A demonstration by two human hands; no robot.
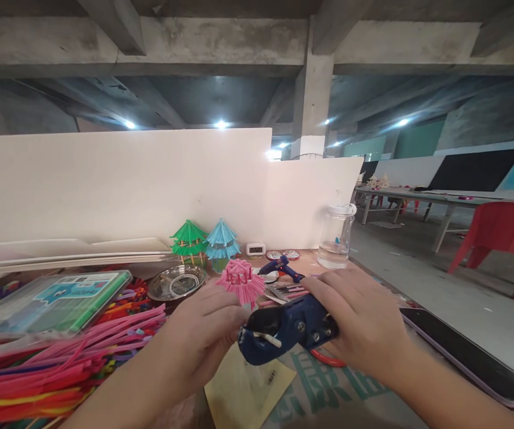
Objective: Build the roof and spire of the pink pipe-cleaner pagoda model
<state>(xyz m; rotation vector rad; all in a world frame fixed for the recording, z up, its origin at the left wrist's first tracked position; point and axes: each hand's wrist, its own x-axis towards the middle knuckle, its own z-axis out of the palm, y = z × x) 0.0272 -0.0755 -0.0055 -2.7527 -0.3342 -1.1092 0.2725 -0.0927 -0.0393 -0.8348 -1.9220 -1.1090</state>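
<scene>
My right hand is wrapped round the handles of a blue pipe cutter, held above the table with its curved jaw pointing left. A thin white stick lies across the cutter's jaw, its short end sticking out to the right. My left hand is closed at the jaw's left side, fingers pinched on the stick's other end, which is mostly hidden. Just behind the hands stands a pink tiered model. Below the cutter lies a yellowish paper sheet.
At left, a clear plastic case rests on heaped pipe cleaners. Behind are a metal dish, green and blue roofed models, a glue gun and a water jug. A phone lies at right.
</scene>
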